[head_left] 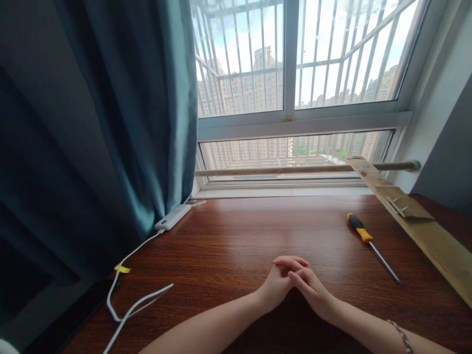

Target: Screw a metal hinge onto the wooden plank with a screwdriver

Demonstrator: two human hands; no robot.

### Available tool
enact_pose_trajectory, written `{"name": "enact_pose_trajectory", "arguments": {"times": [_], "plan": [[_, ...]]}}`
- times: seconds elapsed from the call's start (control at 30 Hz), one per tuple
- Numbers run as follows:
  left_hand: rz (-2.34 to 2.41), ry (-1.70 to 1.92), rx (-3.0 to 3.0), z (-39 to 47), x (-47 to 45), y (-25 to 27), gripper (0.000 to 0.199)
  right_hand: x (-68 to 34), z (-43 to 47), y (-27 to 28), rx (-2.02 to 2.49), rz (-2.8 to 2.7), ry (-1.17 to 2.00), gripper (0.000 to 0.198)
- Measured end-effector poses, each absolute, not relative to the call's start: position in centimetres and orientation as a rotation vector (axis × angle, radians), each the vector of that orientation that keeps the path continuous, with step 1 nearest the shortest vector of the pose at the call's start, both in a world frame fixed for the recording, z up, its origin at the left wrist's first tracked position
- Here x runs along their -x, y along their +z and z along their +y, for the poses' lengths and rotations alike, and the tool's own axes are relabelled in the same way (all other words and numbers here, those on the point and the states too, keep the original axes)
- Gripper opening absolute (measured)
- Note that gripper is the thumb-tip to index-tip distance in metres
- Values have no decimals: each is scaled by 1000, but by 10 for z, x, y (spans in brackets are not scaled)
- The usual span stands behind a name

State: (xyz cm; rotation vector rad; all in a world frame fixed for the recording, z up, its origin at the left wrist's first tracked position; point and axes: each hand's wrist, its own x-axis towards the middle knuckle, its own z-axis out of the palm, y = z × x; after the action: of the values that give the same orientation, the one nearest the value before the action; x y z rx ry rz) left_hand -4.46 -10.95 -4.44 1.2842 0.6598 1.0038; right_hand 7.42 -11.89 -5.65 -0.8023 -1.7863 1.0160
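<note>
My left hand [276, 286] and my right hand [312, 289] are clasped together above the near middle of the brown wooden table [228, 246]. Their fingers are folded over one another, and no object shows between them. A screwdriver [362, 233] with a black and yellow handle lies to the right of my hands, its shaft pointing toward me. Further right rests a long wooden board [418, 228] with a small wooden piece [413, 202] on it, where a few shiny metal bits, perhaps nails, stick out. A braided band circles my right wrist.
At the table's left edge lies a white power strip [174, 216] with a white cable [127, 314] trailing toward me. A yellow tag [122, 269] hangs on the cable. A blue curtain [147, 98] covers the left side. A rail [273, 171] crosses before the barred window.
</note>
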Motion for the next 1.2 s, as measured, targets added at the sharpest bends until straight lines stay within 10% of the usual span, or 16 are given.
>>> {"name": "enact_pose_trajectory", "arguments": {"times": [1.2], "plan": [[630, 985, -1308, -106, 44, -53, 30, -72, -122, -53, 773, -1736, 1014, 30]]}}
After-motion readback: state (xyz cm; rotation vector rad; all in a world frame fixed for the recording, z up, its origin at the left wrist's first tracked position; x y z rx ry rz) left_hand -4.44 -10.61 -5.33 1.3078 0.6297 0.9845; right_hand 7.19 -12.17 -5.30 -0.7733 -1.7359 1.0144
